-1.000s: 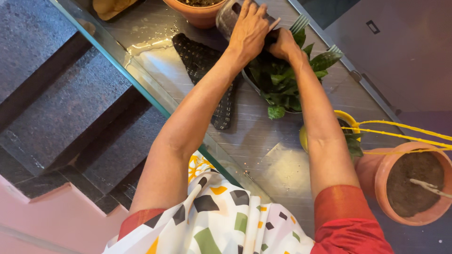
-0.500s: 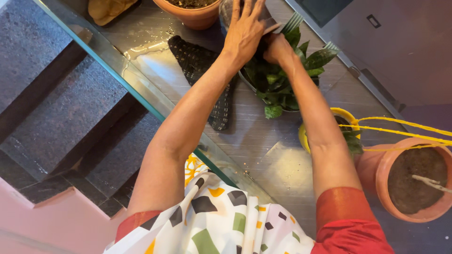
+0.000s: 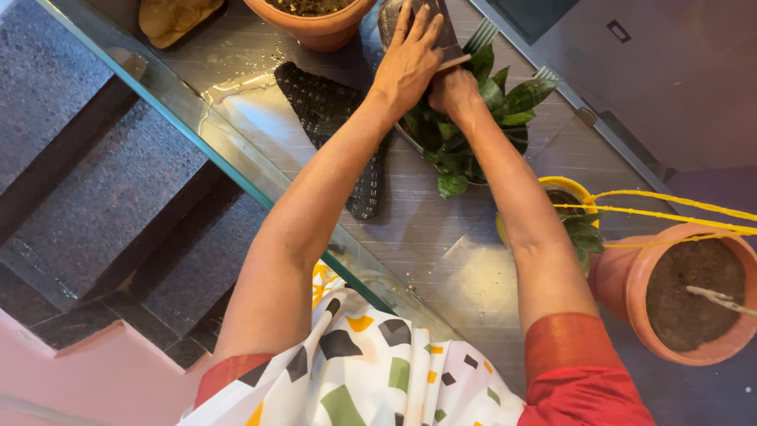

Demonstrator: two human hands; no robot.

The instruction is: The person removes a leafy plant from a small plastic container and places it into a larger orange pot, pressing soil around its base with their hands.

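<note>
A black mesh mat (image 3: 339, 134) lies between 2 terracotta pots (image 3: 311, 20) (image 3: 686, 296).

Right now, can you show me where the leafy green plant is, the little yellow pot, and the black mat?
leafy green plant (image 3: 465, 146), head view, on the dark leaves near its middle.
little yellow pot (image 3: 574, 188), head view, on its yellow rim.
black mat (image 3: 331, 102), head view, on its bare upper part.

A home balcony garden beside a staircase.

I stand at a grey tiled ledge (image 3: 441, 229) edged by a glass railing (image 3: 236, 158), with dark stone stairs (image 3: 102, 197) below on one side. Terracotta pots (image 3: 686, 300) of soil, a small yellow pot (image 3: 572, 192) and a leafy green plant (image 3: 465, 134) crowd its far edge.
</note>
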